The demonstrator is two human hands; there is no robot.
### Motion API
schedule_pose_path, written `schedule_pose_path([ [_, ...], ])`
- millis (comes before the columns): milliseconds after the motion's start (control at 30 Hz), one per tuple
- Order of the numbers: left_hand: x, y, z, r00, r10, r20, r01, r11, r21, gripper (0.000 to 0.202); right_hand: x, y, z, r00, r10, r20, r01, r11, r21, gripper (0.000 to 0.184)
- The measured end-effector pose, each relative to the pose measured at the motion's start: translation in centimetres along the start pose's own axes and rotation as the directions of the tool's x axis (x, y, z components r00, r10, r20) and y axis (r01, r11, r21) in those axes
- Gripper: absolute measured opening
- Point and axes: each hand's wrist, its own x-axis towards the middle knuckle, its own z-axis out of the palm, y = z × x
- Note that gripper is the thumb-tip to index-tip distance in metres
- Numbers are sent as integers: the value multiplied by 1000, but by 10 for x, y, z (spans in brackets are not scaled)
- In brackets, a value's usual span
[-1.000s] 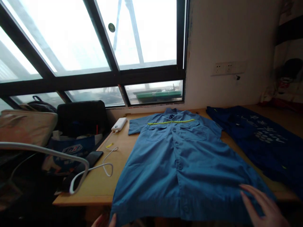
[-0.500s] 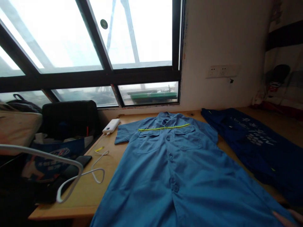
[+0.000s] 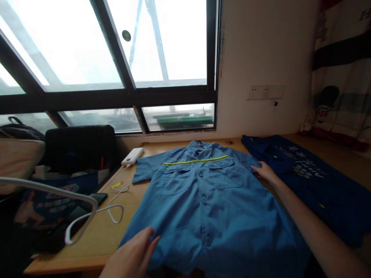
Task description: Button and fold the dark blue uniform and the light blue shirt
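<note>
A blue short-sleeved work shirt (image 3: pixel 185 208) lies front up on the wooden table, collar toward the window. It has a yellow stripe across the chest, two flap pockets and buttons down the front. My right hand (image 3: pixel 263 171) is at the shirt's right-side sleeve, its fingers closed on the cloth there. Over the lower left edge of the shirt is my left hand (image 3: pixel 131 253), thumb and fingers a little apart, with nothing seen in them. The left hand's lower part is cut off by the frame.
Dark blue printed clothing (image 3: pixel 307 170) lies on the right of the table (image 3: pixel 87 247). A white power bank (image 3: pixel 132 157) with a white cable (image 3: pixel 120 216) is on the left, near a dark phone (image 3: pixel 100 199). A black chair (image 3: pixel 81 148) stands beyond the left edge.
Both hands have come in: the left from the bottom, the right from the lower right corner up to the sleeve. The shirt's lower edge now shows nearer. The view has shifted slightly.
</note>
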Motion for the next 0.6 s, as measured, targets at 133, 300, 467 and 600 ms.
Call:
schedule_pose_path([
  [133, 64, 71, 69, 839, 441, 318, -528, 802, 280, 27, 38, -20, 30, 995, -48, -93, 42, 997, -62, 44],
  [300, 161, 99, 148, 718, 629, 297, -695, 632, 342, 44, 81, -40, 1, 965, -152, -214, 129, 985, -118, 48],
  [467, 204, 68, 179, 773, 532, 346, -634, 667, 392, 46, 115, -58, -46, 947, -271, -171, 232, 948, -219, 48],
  [600, 206, 47, 188, 804, 469, 365, -589, 706, 393, 46, 120, -72, -57, 951, -297, -90, 256, 915, -313, 38],
])
